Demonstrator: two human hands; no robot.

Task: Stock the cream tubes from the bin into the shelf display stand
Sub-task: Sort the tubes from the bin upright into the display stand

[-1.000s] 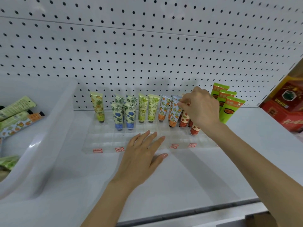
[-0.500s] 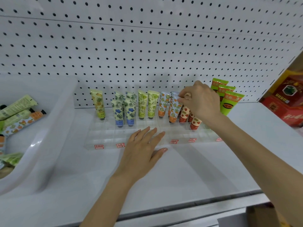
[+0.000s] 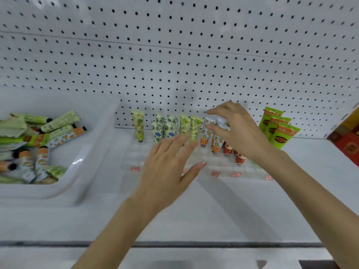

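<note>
A clear acrylic display stand [image 3: 223, 167] sits on the white shelf against the pegboard. In it stand a yellow tube [image 3: 138, 125], blue-flower tubes [image 3: 157, 133], green tubes [image 3: 184, 123], orange-patterned tubes [image 3: 206, 133] and short red tubes [image 3: 227, 148]. My right hand [image 3: 239, 131] hovers over the orange-patterned tubes with its fingers spread; a blurred tube top shows beside the thumb. My left hand [image 3: 169, 167] is flat with straight fingers over the stand's front rows. The white bin [image 3: 93, 152] at the left holds several loose cream tubes [image 3: 62, 121].
Three larger bright green tubes [image 3: 279, 133] stand at the stand's right end. Red boxes [image 3: 347, 144] sit at the far right. The shelf's front edge [image 3: 174, 243] runs below my forearms. The pegboard wall closes off the back.
My right hand's pinch on the orange-patterned tube's top has loosened and its fingers have spread. My left hand has lifted off the shelf and moved forward over the stand.
</note>
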